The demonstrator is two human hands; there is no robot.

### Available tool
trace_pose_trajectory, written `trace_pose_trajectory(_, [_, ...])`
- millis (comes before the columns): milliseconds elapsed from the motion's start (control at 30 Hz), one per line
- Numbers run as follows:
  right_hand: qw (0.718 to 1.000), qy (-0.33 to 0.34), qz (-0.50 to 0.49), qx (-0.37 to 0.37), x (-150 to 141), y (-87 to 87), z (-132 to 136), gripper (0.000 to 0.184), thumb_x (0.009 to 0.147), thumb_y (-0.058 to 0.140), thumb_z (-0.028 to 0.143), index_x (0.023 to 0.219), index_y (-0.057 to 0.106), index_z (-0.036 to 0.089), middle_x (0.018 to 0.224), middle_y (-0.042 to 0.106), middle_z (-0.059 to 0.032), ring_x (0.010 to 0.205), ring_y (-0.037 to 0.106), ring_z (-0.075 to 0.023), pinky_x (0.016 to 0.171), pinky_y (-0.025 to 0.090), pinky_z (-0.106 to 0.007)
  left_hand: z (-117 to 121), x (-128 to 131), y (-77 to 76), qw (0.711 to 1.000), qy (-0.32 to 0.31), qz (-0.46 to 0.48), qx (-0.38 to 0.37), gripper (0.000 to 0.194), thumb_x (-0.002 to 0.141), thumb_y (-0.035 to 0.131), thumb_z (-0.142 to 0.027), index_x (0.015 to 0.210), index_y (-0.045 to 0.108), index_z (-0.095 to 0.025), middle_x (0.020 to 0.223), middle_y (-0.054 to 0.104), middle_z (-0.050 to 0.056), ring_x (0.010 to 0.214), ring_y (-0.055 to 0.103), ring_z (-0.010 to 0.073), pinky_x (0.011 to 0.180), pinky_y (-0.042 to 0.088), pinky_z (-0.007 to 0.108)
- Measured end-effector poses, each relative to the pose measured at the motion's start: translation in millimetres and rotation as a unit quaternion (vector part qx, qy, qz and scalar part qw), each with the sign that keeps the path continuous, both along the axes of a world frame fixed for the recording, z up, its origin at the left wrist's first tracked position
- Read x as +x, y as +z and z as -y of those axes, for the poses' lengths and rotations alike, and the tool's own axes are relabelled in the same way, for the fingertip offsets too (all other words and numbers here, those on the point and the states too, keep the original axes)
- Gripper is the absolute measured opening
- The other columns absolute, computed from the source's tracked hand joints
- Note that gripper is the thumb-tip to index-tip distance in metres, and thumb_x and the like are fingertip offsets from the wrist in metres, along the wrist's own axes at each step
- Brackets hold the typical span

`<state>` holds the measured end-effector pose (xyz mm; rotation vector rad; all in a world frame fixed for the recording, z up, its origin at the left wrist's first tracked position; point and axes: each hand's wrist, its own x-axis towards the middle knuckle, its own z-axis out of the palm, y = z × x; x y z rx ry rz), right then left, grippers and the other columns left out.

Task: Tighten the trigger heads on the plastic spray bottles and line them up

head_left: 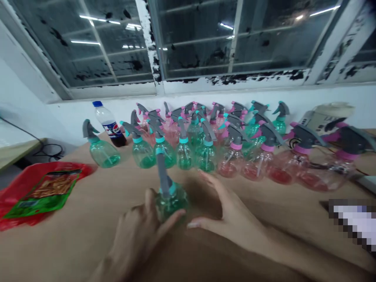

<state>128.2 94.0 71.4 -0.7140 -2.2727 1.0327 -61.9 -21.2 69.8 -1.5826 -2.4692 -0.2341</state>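
Left hand [141, 227] has its grip curled around a green spray bottle [174, 199], though blur hides how firmly; the right hand's [235, 214] grip gapes, apart from it. That bottle is at the table [96, 203], nearer the person than the cola bottle [112, 128] and right of it. I'd worry that loose fingers could let it tip, or a careless right swing topple the standing sprayers [207, 156], also right of the cola bottle.
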Motion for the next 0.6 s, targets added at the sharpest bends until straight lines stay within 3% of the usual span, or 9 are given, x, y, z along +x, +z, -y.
trace_pose_trajectory(100, [0.998, -0.036, -0.060, 0.006, 3, 8.4, -1, 0.098, 0.066, 0.069, 0.052, 0.141, 0.015, 0.022, 0.147, 0.027, -0.0123, 0.133, 0.029, -0.0285, 0.107, 0.030, -0.049, -22, 44, 7.5, 0.996, -0.065, -0.010, -0.064, 0.059, 0.080, 0.036, -0.067, 0.093, 0.054, -0.012, 0.052, 0.060, 0.005, 0.045, 0.062, 0.0265, 0.041, 0.043, 0.031])
trace_pose_trajectory(167, [0.993, -0.073, -0.096, 0.001, 5, 11.1, -3, 0.093, 0.065, 0.070, 0.051, 0.139, 0.021, 0.022, 0.142, 0.037, -0.0127, 0.128, 0.038, -0.0295, 0.103, 0.036, -0.049, -35, 66, 8.2, 0.990, -0.123, -0.026, -0.064, 0.061, 0.081, 0.034, -0.069, 0.090, 0.055, -0.012, 0.058, 0.063, 0.008, 0.050, 0.065, 0.0265, 0.044, 0.046, 0.032])
trace_pose_trajectory(300, [0.980, -0.139, -0.141, 0.007, 13, 11.3, -8, 0.051, 0.074, 0.065, 0.043, 0.118, 0.048, 0.025, 0.105, 0.062, -0.0041, 0.096, 0.060, -0.0222, 0.085, 0.049, -0.038, -45, 89, -0.2, 0.970, -0.238, -0.044, 0.003, 0.079, 0.071, 0.030, -0.082, 0.093, 0.058, -0.012, 0.060, 0.064, 0.009, 0.050, 0.064, 0.0252, 0.044, 0.048, 0.032])
trace_pose_trajectory(400, [0.981, -0.129, -0.145, 0.020, 21, 9.1, -14, 0.027, 0.080, 0.059, 0.036, 0.105, 0.055, 0.027, 0.087, 0.063, 0.0006, 0.076, 0.062, -0.0168, 0.074, 0.051, -0.032, -44, 86, -12.5, 0.949, -0.313, -0.003, 0.024, 0.077, 0.070, 0.032, -0.083, 0.093, 0.056, -0.014, 0.061, 0.063, 0.006, 0.052, 0.063, 0.0246, 0.046, 0.050, 0.034])
trace_pose_trajectory(500, [0.987, -0.101, -0.126, 0.015, 26, 6.0, -18, 0.026, 0.081, 0.056, 0.032, 0.107, 0.054, 0.028, 0.076, 0.062, 0.0021, 0.060, 0.058, -0.0152, 0.062, 0.052, -0.031, -43, 68, -27.2, 0.925, -0.377, 0.051, 0.003, 0.056, 0.085, 0.029, -0.067, 0.087, 0.053, -0.017, 0.070, 0.064, 0.006, 0.060, 0.063, 0.0225, 0.049, 0.050, 0.032])
trace_pose_trajectory(600, [0.988, -0.085, -0.118, 0.052, 26, 3.9, -22, 0.028, 0.080, 0.056, 0.029, 0.108, 0.054, 0.027, 0.070, 0.062, 0.0030, 0.048, 0.054, -0.0138, 0.051, 0.051, -0.029, -46, 48, -37.2, 0.918, -0.388, 0.081, 0.003, 0.047, 0.091, 0.027, -0.056, 0.086, 0.053, -0.017, 0.079, 0.063, 0.007, 0.072, 0.062, 0.0230, 0.057, 0.051, 0.034])
